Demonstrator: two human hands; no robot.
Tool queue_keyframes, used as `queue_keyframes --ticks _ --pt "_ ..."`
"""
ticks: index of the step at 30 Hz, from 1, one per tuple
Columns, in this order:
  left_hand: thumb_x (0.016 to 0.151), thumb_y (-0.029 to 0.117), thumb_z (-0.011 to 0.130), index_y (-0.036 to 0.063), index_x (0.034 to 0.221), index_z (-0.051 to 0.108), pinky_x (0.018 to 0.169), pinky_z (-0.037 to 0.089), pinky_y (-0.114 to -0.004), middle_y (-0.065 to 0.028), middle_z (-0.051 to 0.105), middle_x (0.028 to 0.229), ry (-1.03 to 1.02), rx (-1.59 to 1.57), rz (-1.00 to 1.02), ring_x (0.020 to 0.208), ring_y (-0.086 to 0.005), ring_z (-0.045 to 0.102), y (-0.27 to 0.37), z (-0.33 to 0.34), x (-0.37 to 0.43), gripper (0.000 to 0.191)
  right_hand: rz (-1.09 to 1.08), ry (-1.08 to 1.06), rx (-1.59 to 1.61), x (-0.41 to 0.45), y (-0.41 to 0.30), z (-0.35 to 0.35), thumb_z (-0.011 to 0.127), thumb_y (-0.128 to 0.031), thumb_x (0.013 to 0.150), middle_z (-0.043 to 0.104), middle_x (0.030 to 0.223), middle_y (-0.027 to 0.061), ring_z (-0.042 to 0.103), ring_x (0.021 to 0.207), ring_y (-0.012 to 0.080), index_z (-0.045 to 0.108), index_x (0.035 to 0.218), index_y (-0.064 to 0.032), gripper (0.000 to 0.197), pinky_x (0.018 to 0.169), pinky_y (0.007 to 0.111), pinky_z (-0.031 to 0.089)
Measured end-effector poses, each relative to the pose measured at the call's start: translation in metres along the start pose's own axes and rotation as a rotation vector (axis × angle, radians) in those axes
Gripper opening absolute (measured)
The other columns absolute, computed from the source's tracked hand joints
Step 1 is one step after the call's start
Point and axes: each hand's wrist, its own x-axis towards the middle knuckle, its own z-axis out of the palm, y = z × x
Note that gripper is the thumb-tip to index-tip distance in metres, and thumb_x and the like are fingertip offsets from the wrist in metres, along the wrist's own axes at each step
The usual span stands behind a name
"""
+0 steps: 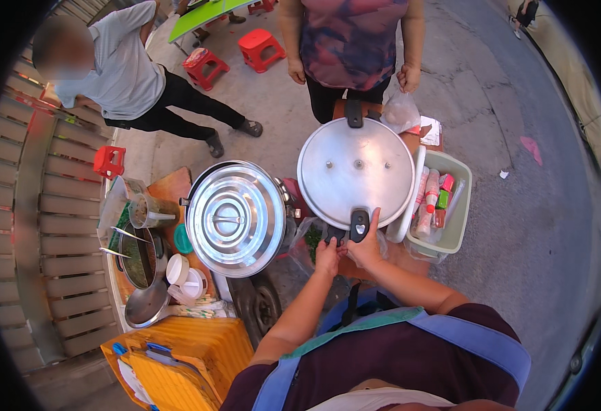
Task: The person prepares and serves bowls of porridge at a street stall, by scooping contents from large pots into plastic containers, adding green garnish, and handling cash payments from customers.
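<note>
Before me stands a large pressure cooker, its round metal lid (356,180) carrying several small fittings. My right hand (366,250) wraps the black lid handle (359,225), one finger stretched up along the lid's rim. Just left of it, my left hand (327,258) grips a second black handle (334,234) that sticks out below the lid. The two handles sit side by side at a slight angle. Another black handle (353,114) shows on the far side. What the cooker holds is hidden. Left of it is a big steel pot under a ringed, shiny lid (228,219).
A pale green bin (464,205) with packaged cups and small boxes stands right. At left are a divided pan (138,257) with spoons, a plastic jug (151,211), a ladle (147,305) and a yellow crate (187,359). One person (352,46) stands opposite, another (120,72) far left.
</note>
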Motion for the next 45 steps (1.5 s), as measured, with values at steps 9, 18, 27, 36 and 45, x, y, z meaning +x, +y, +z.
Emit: queue_keyframes --ticks 9,18,27,36,45 --pt "0.091 0.02 0.051 0.0042 0.104 0.043 0.058 0.051 -0.03 -0.0093 0.057 0.086 0.037 0.059 -0.039 0.069 -0.0198 0.06 -0.002 0.009 0.003 0.022 0.192 -0.181 0.448 0.014 -0.096 -0.088 0.058 0.01 0.063 0.046 0.104 0.0079 0.05 0.077 0.016 -0.003 0.144 -0.0181 0.105 0.065 0.025 0.046" --pt "0.087 0.023 0.055 0.0027 0.112 0.047 0.057 0.048 -0.027 -0.0083 0.057 0.089 0.129 0.432 0.012 0.069 -0.0159 0.06 -0.012 -0.06 -0.061 0.033 0.122 -0.502 0.351 -0.001 -0.145 -0.159 0.046 0.009 0.06 0.039 0.125 0.0089 0.053 0.085 0.0176 0.013 0.143 -0.0212 0.095 0.064 0.03 0.05" --pt "0.08 0.029 0.06 0.0026 0.096 0.058 0.07 0.048 -0.036 -0.0135 0.063 0.089 0.225 0.801 0.247 0.08 -0.0241 0.062 -0.06 -0.108 -0.138 0.032 -0.191 -0.976 -0.067 -0.083 -0.227 -0.113 0.051 0.003 0.051 0.027 0.138 0.0138 0.04 0.116 0.0226 0.015 0.143 -0.0137 0.1 0.089 0.029 0.04" --pt "0.081 0.03 0.059 0.0043 0.102 0.054 0.075 0.047 -0.035 -0.0133 0.062 0.092 0.513 0.392 0.41 0.086 -0.0245 0.06 -0.127 -0.198 -0.297 0.034 -0.367 -1.627 -0.073 -0.29 -0.254 0.047 0.059 -0.003 0.054 0.034 0.132 0.0102 0.047 0.103 0.02 0.017 0.143 -0.0119 0.098 0.085 0.028 0.043" --pt "0.08 0.032 0.058 0.0046 0.107 0.055 0.087 0.043 -0.039 -0.0173 0.059 0.107 1.231 0.367 0.091 0.102 -0.0317 0.055 -0.366 -0.344 -0.584 0.038 -0.586 -1.696 -0.211 -0.456 -0.187 0.188 0.053 0.006 0.066 0.044 0.098 0.0083 0.049 0.067 0.0152 0.013 0.143 -0.022 0.092 0.05 0.028 0.047"
